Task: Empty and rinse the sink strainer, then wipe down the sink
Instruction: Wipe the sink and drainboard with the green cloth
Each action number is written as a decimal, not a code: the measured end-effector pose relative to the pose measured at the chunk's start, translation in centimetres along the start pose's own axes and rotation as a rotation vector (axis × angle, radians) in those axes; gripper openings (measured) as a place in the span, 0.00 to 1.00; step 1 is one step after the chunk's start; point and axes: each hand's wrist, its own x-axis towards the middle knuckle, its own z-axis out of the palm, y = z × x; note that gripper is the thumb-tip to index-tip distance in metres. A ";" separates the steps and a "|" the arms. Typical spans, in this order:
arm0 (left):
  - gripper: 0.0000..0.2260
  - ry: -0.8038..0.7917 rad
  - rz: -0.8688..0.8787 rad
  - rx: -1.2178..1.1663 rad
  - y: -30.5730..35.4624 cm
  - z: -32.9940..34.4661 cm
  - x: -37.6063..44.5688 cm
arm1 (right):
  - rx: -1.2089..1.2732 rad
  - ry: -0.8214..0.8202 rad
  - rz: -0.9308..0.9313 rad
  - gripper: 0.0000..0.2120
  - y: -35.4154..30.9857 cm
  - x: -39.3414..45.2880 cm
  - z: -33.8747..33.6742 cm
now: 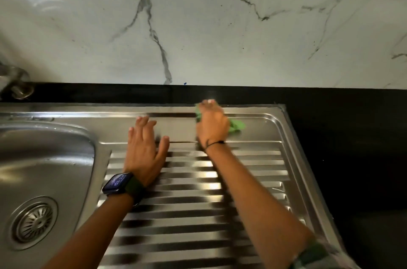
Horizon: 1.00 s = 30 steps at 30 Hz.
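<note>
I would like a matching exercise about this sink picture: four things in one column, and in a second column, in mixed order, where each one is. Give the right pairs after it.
Things:
1. green cloth
2. strainer
3. watch
4. left hand

Places:
A. in the bottom of the sink bowl
B. flat on the draining board, fingers spread
C. under the right hand, at the far edge of the draining board
D. on the left wrist

Pairs: 1-C, 2-A, 3-D, 4-B
</note>
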 end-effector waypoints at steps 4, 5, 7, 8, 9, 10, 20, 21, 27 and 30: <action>0.25 0.096 -0.103 -0.014 -0.9 -0.3 -1.3 | 0.049 -0.195 -0.366 0.17 -7.8 -0.7 4.2; 0.24 0.118 -0.128 -0.034 -0.7 -0.3 -1.2 | 0.048 -0.229 -0.406 0.17 -8.3 -0.4 4.5; 0.22 0.133 -0.186 -0.040 -0.5 -0.5 -1.3 | 0.055 -0.298 -0.495 0.19 -7.6 0.3 3.9; 0.20 0.130 -0.200 -0.024 -0.5 -0.7 -1.6 | 0.077 -0.338 -0.562 0.21 -6.9 0.5 3.1; 0.20 0.119 -0.190 -0.007 -0.6 -0.9 -2.0 | 0.100 -0.377 -0.629 0.23 -5.9 0.6 2.3; 0.20 0.104 -0.164 0.006 -0.7 -0.8 -2.6 | 0.096 -0.406 -0.691 0.24 -4.6 0.8 1.4; 0.29 0.090 -0.249 -0.245 -2.2 -2.7 -5.8 | -0.029 -0.481 -0.798 0.28 -0.4 0.6 0.3; 0.29 0.095 -0.255 -0.294 -2.4 -2.8 -5.8 | -0.018 -0.480 -0.790 0.27 -1.0 0.6 0.6; 0.30 0.159 -0.309 -0.485 -2.3 -3.5 -6.1 | -0.039 -0.439 -0.763 0.28 -4.1 0.0 2.3; 0.28 0.194 -0.316 -0.591 -2.2 -3.8 -6.2 | -0.037 -0.419 -0.770 0.30 -6.3 -0.2 3.4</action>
